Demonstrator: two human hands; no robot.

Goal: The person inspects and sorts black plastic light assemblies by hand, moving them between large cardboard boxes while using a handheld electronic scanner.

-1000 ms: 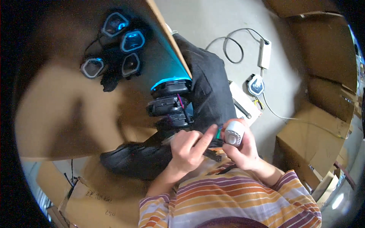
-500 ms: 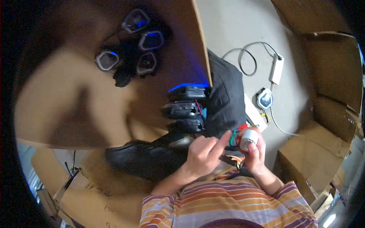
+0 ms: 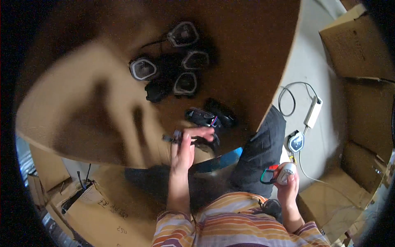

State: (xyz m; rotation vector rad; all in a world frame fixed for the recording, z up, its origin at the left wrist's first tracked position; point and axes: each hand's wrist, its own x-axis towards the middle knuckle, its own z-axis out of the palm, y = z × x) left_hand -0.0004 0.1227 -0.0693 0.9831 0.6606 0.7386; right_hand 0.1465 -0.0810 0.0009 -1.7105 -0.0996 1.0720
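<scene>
"What is the right hand doing?"

"At 4 o'clock, your right hand (image 3: 287, 190) is wrapped around a short, pale cylinder (image 3: 285, 177). Just beside it sit a bright red piece (image 3: 271, 167) and a thin green loop of wire (image 3: 262, 177)."

"And the left?"

"It's just below the centre, toward 6 o'clock. Your left hand (image 3: 185, 148) reaches over the large cardboard box (image 3: 255, 61) with its fingers stretched out to the right and blurred. A dark scrap (image 3: 168, 138) pokes out by the thumb side; from this view I can't fairly tell whether you grip it."

"What lies near those fingers?"

"Right above them, close to centre, are rounded, glossy black cases (image 3: 199, 117), with thin coloured wires (image 3: 214, 121) at one end. Farther up at 11 o'clock, black units with pale, five-sided rims (image 3: 186, 84) cluster on the matte brown board."

"And off to the side?"

"At 3 o'clock, on smooth grey floor (image 3: 308, 88), you have a slim white power adapter (image 3: 314, 113) and a five-sided unit with a glossy face (image 3: 296, 142)."
</scene>
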